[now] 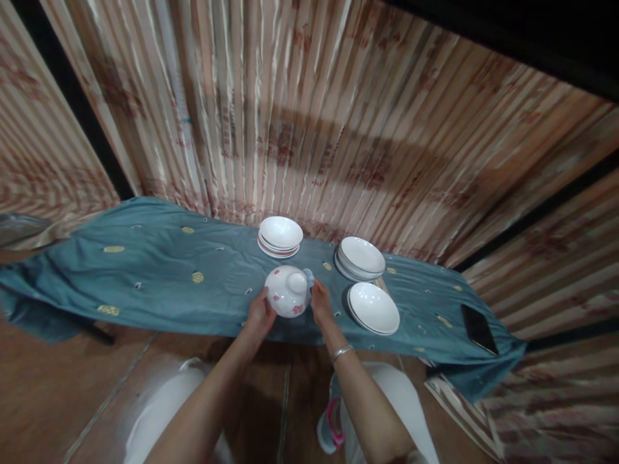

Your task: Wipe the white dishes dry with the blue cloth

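Observation:
A white bowl (283,290) with red printed marks is tilted so that its round foot faces up toward me, near the front edge of the cloth-covered table. My left hand (262,312) grips its left lower side. On the opposite side, my right hand (319,300) is closed on a small light-blue cloth (308,277) pressed to the bowl. The right fingertips are partly hidden. Just behind the bowl stands a stack of white dishes (281,232), some with red rims.
To the right are a taller stack of white dishes (362,256) and a shorter one (374,308) in front. A black phone (478,328) lies near the right end of the teal tablecloth (164,277). A patterned curtain (290,129) hangs behind the table.

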Available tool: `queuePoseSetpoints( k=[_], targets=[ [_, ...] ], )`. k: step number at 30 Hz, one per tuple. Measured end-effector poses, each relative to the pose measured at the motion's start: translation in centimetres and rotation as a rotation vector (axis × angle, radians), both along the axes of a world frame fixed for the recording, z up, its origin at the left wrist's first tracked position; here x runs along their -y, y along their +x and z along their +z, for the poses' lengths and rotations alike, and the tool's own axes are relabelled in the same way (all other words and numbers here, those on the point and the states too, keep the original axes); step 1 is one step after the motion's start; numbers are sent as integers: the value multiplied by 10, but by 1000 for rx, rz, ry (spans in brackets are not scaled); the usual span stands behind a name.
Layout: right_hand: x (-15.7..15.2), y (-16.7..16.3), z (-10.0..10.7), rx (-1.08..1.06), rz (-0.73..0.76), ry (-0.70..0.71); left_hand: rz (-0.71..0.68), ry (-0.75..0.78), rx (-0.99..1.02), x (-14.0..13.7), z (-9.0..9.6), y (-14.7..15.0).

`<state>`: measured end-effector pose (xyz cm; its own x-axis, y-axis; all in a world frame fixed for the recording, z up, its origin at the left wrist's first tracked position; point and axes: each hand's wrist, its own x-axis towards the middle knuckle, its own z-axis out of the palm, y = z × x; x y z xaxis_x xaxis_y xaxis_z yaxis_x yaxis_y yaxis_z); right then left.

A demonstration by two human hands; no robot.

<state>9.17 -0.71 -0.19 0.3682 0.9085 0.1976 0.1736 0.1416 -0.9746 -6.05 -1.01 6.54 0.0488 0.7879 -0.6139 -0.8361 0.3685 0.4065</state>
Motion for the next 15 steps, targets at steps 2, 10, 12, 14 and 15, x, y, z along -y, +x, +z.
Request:
queuePoseSetpoints(
  k=[2,10,12,14,15],
  targets=[
    [8,-9,-6,25,-106,-30,-5,4,5,0,0,-1],
    [32,-40,-19,302,-261,-97,20,-20,31,-3,-2,-3],
    [36,-42,-20,346,-255,-69,21,-25,25,-4,-5,-4],
    [40,-42,-19,383,-256,-47,19,-23,34,-5,-8,-4],
    [41,-41,-19,399,-257,-40,15,-20,43,-6,-9,-5]
  ],
)
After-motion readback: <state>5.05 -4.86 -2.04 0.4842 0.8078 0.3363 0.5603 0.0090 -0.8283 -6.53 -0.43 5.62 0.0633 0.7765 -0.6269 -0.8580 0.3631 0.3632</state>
